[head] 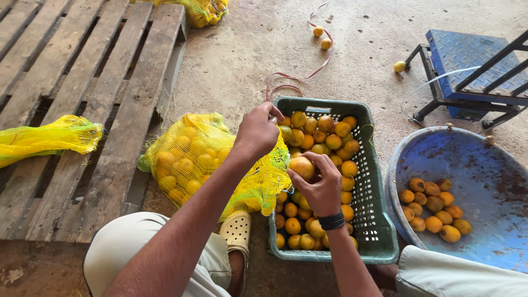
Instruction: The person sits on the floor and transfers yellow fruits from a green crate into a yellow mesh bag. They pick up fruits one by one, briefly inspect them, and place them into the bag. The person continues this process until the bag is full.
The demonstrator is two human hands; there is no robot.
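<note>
A yellow net bag (192, 157) partly filled with oranges lies on the floor by the pallet edge. My left hand (257, 131) grips the bag's open mouth and holds it up over the left rim of a green plastic crate (369, 217). My right hand (320, 184), with a black band on the wrist, holds one orange (302, 166) right at the bag's opening. The crate is full of several oranges.
A wooden pallet (88, 82) lies at the left with an empty yellow net (47, 137) on it. A blue tub (484, 181) with several oranges stands at the right. A blue platform scale (467, 60), loose oranges (322, 37) and red string (291, 82) lie beyond.
</note>
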